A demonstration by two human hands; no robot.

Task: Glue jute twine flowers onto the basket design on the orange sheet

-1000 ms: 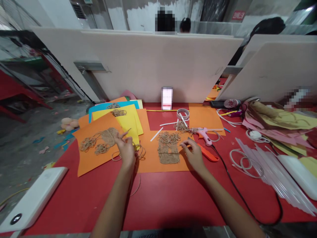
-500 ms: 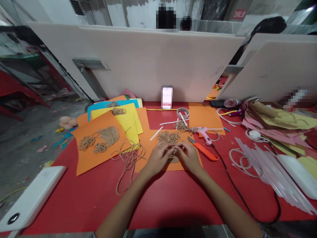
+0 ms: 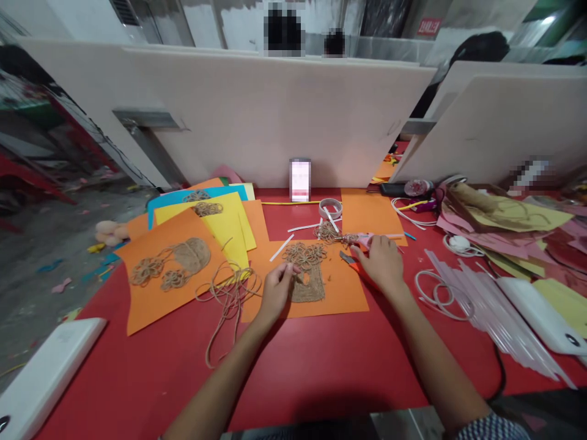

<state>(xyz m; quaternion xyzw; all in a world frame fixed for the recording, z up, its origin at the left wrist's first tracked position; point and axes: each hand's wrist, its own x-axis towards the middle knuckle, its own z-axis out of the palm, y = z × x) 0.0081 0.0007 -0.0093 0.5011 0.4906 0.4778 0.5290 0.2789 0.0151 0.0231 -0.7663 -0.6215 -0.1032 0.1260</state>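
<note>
Tan twine florets [image 3: 305,255] pattern the orange card [image 3: 342,295] on a red tabletop [image 3: 321,379].

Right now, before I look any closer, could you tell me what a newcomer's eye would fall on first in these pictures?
The red table strikes first, with bright orange and yellow card sheets spread across its left and middle. On the central orange sheet, the left hand touches a twine flower design, while the right hand sits by a pink glue gun. Clear glue sticks fan out on the right.
</note>
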